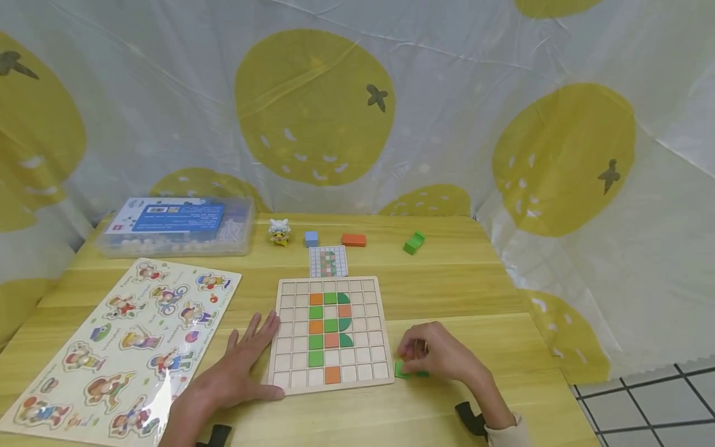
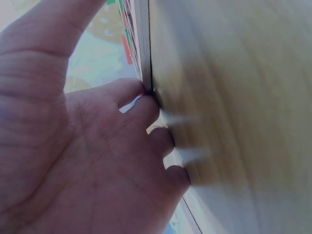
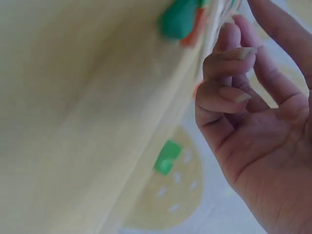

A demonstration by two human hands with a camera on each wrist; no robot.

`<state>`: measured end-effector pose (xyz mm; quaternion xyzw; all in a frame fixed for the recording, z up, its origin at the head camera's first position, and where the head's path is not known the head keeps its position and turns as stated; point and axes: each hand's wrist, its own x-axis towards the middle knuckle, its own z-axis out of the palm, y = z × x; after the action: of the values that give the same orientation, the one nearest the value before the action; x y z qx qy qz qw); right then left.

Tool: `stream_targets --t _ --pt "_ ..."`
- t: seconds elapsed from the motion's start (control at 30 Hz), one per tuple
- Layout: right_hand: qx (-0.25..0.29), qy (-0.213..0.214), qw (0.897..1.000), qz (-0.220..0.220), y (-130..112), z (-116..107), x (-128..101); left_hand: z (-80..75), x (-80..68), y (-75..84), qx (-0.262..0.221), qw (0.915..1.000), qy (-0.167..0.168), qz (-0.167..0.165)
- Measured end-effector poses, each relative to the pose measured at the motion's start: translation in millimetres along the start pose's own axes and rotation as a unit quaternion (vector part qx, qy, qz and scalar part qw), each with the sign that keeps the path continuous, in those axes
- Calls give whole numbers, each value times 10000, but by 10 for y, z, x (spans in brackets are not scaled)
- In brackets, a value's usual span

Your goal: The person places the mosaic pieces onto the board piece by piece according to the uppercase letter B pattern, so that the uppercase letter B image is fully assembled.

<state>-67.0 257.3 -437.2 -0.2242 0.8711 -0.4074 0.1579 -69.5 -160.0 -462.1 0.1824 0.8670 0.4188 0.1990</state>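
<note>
Left hand flat, fingers straight, pressing the table against the left edge of the grid board at lower centre; right hand curled over green pieces just right of the board, grip unclear.

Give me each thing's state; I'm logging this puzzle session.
Grid board: flat, partly filled with orange and green tiles.
Left hand: flat on the table, fingers against the board's left edge.
Right hand: fingers curled at green pieces beside the board.
Pattern card: face up.
Plastic box: lid closed.
Figure puzzle: all pieces seated.
</note>
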Motion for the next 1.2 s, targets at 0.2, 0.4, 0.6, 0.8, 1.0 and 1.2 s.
stream_targets --t 0.2,0.4,0.6,0.8,1.0,1.2 --pt "-153 -6 9998 126 93 26 -103 -12 -2 -1 -9 10000 -1 -67" --pt "-462 191 9985 244 52 97 -80 -6 -1 2 -32 10000 -22 -9" --pt "-421 175 9987 236 1 72 -60 -5 -2 21 -7 10000 -44 4" --pt "-173 -39 9998 -83 -207 98 135 -4 -5 13 33 10000 -28 -29" --pt "230 -236 9989 -319 -492 434 507 -4 -15 2 -21 10000 13 -6" --pt "6 -71 9976 -693 -638 821 731 -4 -10 1 -58 10000 4 -50"
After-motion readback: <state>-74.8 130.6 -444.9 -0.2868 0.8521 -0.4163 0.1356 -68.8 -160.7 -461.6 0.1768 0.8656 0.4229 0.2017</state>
